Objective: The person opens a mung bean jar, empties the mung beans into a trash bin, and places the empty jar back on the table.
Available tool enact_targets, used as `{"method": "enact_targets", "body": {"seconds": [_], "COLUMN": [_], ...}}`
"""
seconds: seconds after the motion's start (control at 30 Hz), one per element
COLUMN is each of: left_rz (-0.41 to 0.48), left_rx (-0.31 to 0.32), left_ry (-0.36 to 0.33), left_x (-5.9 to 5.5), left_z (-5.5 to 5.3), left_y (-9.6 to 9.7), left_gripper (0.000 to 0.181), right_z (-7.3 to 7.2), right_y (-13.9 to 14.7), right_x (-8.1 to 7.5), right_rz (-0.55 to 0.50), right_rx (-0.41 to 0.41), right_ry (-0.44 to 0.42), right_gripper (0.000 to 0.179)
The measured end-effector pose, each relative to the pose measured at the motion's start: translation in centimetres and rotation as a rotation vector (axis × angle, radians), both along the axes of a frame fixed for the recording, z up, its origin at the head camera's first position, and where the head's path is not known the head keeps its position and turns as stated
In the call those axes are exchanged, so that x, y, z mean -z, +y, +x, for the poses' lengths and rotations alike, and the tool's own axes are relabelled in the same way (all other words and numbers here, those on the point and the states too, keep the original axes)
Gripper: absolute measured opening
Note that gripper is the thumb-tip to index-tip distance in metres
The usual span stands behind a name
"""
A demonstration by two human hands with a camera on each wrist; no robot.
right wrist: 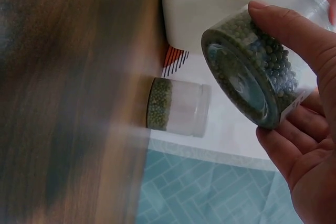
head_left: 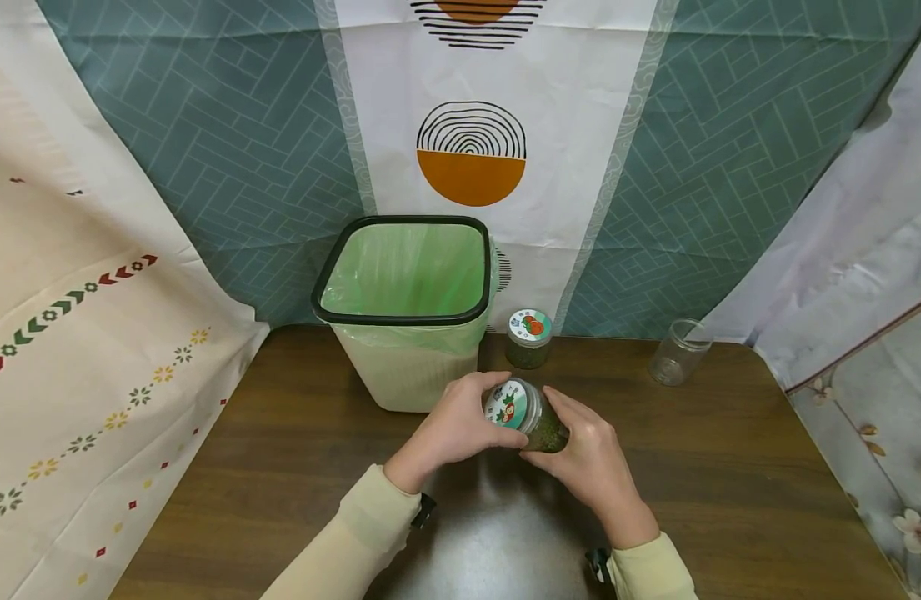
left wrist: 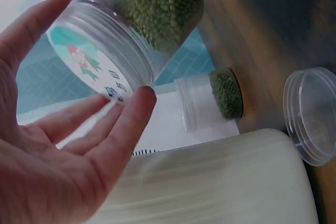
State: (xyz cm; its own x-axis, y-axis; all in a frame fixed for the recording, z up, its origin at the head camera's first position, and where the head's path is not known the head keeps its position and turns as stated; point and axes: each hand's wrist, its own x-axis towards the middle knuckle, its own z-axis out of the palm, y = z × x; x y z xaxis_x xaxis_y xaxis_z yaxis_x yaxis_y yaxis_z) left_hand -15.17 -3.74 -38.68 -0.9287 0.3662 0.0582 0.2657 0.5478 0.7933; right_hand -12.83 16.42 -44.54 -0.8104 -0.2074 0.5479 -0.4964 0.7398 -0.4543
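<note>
holding the tilted jar point(head_left: 533, 415) above the table point(head_left: 295, 500) near the bin point(head_left: 407, 367), the left hand point(head_left: 463, 421) grips its lid point(head_left: 507, 403) while the right hand point(head_left: 588, 454) grips its bean-laden body point(head_left: 548, 432), an end-to-end hold that likely keeps it from slipping.

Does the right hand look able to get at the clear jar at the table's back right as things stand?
Probably not straight away: the right hand is occupied, gripping the tilted jar of green grains. Otherwise, nothing visible stands between it and the clear jar.
</note>
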Motion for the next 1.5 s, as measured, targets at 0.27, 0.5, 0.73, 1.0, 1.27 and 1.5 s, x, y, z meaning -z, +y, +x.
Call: {"method": "enact_targets", "body": {"seconds": [0.27,0.5,0.73,1.0,1.27,1.5], "left_rz": [-0.061,-0.091,-0.040,0.111,0.084,0.119], "left_rx": [0.006,0.089,0.030,-0.033,-0.101,-0.147], "left_ry": [0.032,0.098,0.069,0.043,0.036,-0.108], "left_x": [0.0,-0.1,-0.1,-0.3,-0.2,1.3], "left_z": [0.1,0.1,0.0,0.1,0.8,0.7], "left_y": [0.0,0.0,-0.2,-1.1,-3.4,-6.3], "left_gripper": [0.091,0.085,0.079,0.084,0.081,0.084], "right_z": [0.2,0.3,0.3,0.3,0.3,0.2], "right_y": [0.0,0.0,0.3,0.9,1.5,2.2], "right_x": [0.0,0.1,-0.1,-0.6,-1.1,-1.2], "right_rz": [0.003,-0.013,-0.014,-0.096,-0.175,-0.239], "right_rx": [-0.009,-0.029,0.000,0.013,0.080,0.162], "right_ry": [-0.017,-0.011,-0.011,-0.037,-0.046,-0.052], "right_gripper": [0.087,0.085,0.090,0.089,0.091,0.091]}}
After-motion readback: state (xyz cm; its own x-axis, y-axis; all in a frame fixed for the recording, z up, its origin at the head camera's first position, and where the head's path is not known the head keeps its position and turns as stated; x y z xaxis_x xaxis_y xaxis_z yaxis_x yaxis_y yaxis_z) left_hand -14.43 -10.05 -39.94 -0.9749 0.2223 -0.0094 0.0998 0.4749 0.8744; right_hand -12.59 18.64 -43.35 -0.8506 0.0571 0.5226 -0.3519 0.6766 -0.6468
